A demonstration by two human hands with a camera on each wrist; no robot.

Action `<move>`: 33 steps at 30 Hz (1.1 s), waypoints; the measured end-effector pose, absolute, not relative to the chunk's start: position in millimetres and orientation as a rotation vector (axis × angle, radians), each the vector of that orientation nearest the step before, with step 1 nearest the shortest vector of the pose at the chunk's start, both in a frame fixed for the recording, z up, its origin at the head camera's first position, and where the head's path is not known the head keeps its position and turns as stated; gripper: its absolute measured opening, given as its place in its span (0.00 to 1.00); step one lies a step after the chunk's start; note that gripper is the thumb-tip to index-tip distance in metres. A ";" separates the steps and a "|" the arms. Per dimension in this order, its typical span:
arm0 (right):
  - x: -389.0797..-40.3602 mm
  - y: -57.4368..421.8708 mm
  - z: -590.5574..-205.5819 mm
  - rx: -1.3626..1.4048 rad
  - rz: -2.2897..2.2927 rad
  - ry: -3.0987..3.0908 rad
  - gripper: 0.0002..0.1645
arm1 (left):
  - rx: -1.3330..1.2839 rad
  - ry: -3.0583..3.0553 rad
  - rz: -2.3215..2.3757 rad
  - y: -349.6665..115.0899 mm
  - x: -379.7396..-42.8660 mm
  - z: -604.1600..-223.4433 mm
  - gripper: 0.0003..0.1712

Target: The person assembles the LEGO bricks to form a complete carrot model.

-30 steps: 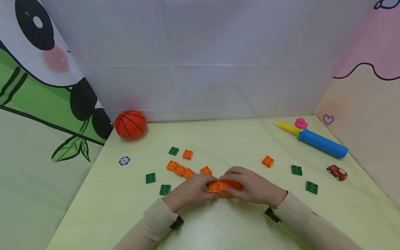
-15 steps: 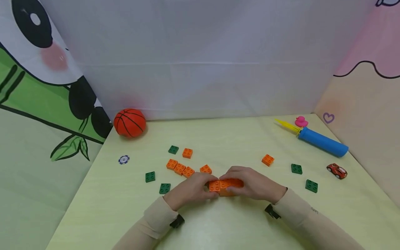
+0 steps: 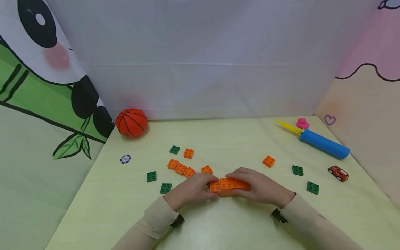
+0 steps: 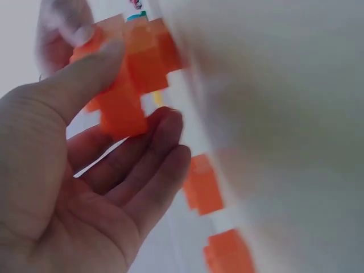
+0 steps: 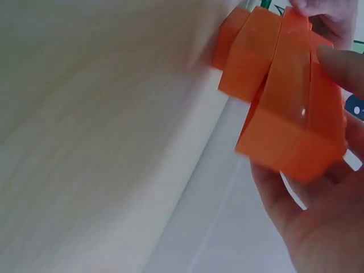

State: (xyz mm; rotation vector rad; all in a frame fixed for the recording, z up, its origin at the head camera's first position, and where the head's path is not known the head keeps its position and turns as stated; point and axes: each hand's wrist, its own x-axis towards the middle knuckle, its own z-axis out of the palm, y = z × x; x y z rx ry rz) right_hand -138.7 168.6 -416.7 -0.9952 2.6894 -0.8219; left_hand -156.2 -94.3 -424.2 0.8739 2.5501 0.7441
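Note:
An assembly of joined orange building blocks [image 3: 230, 190] is held between both hands near the front middle of the table. My left hand [image 3: 194, 189] grips its left end, with the thumb on the near side. Around its right end, the right hand [image 3: 257, 185] holds it between thumb and fingers, hiding part of that end. The right wrist view shows the blocks [image 5: 284, 91] stacked in layers, with longer pieces on top and shorter ones stepped below. In the left wrist view the thumb presses the blocks [image 4: 122, 111] while the lower fingers extend loosely.
Loose orange blocks [image 3: 181, 169] lie beyond the left hand, and another orange block [image 3: 268, 161] sits to the right. Green blocks [image 3: 151, 176] lie on both sides. Farther out are a toy basketball [image 3: 131, 123], poker chip [image 3: 125, 159], blue pump [image 3: 324, 143], pink duck [image 3: 302, 123] and toy car [image 3: 338, 173].
The right hand has slid a little to the right along the orange assembly, so more of its studded top shows. The left hand keeps its grip in nearly the same place.

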 end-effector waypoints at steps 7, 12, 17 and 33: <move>-134.6 189.0 -418.3 -0.883 -0.798 2.723 0.32 | 0.705 2.640 0.829 -129.3 -164.0 -396.6 0.31; -134.2 192.4 -420.8 -0.905 -0.827 2.718 0.31 | 0.534 2.847 0.613 -172.8 -190.7 -398.3 0.27; -132.7 193.3 -421.6 -0.867 -0.846 2.711 0.31 | 0.400 2.802 0.503 -191.8 -211.0 -415.8 0.26; -134.8 192.3 -421.5 -0.886 -0.854 2.700 0.30 | 0.781 2.763 0.857 -155.1 -173.4 -392.3 0.26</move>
